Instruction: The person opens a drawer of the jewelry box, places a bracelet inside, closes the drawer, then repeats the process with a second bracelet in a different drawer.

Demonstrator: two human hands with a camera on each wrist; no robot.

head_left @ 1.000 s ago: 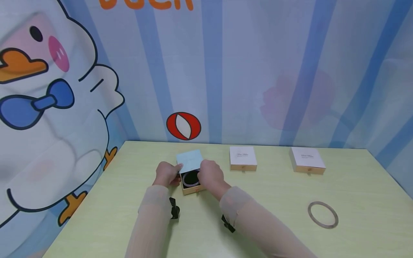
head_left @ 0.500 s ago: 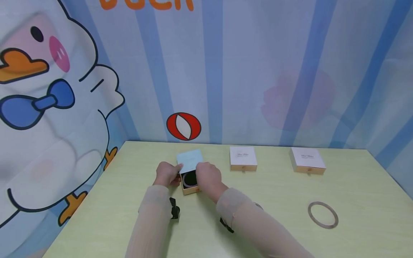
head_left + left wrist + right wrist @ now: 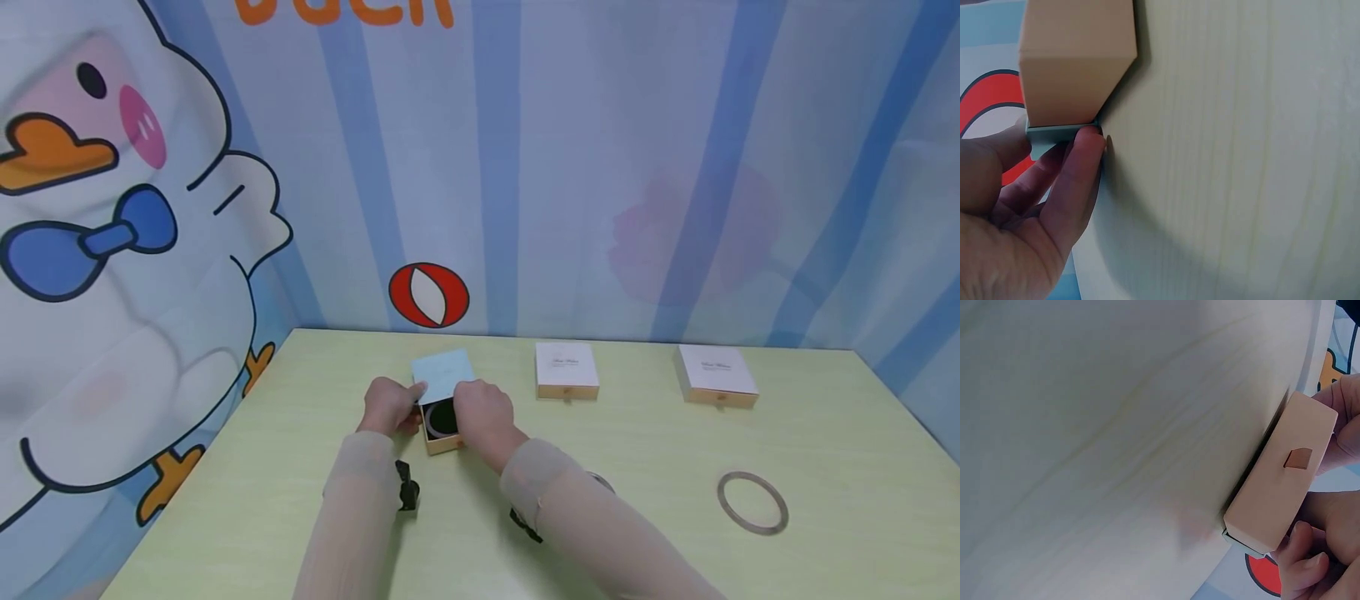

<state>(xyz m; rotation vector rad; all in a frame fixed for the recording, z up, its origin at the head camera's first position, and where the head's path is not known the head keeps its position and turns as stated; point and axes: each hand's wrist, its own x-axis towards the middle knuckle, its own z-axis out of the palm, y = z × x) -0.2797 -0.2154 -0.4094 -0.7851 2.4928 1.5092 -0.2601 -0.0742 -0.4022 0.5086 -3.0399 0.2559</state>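
Though partly in its blue sleeve [image 3: 444,372], drawer [image 3: 442,445] with ring [image 3: 431,422] inside, left hand [image 3: 386,406] tight around sleeve, right hand [image 3: 486,421], grip unclear.

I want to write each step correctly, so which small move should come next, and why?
Probably the right hand should push the drawer into the blue cover: a ring lies in the drawer, which stands partly out, and the left hand holds the cover.

Soft, even light spreads over the table [image 3: 517,575], with a pale glare near me between the 2 sleeves [image 3: 352,500] [image 3: 607,525]. Lettering on the 2 white boxes [image 3: 566,367] [image 3: 717,370] blurs beyond reading. Both wrist views look dimmer; the left hand [image 3: 1025,244] sits beside a broad, soft-edged shadow.
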